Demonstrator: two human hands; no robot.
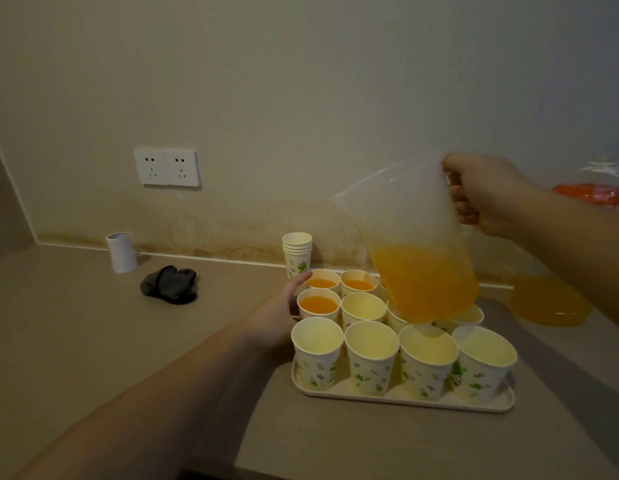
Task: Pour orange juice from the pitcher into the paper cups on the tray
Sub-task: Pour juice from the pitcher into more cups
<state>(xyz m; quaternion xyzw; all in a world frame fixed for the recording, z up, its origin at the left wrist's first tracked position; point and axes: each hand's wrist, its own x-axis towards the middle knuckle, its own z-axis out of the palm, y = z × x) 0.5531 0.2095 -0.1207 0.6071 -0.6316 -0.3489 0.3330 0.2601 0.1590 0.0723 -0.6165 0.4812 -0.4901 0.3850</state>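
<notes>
Pitcher (410, 244), translucent plastic, about one-third full of orange juice, held aloft and tilted by the right hand (483, 194), whose fingers wrap the handle; it hangs over the paper cups (370, 355) below and left of that hand. Cups stand packed on the tray (405, 398); three at the far left hold juice, the rest in view look empty (some hidden behind the pitcher). Left hand (284, 306), fingers extended, rests against the filled cups at the tray's far-left side. Beyond that hand: spare cup stack (297, 252); further left on the table (76, 323), dark cloth (169, 284) and white roll (122, 252). Risk, as judged: cups are light and crowded, so a fast tilt could overshoot a rim, splash neighbours or topple one.
</notes>
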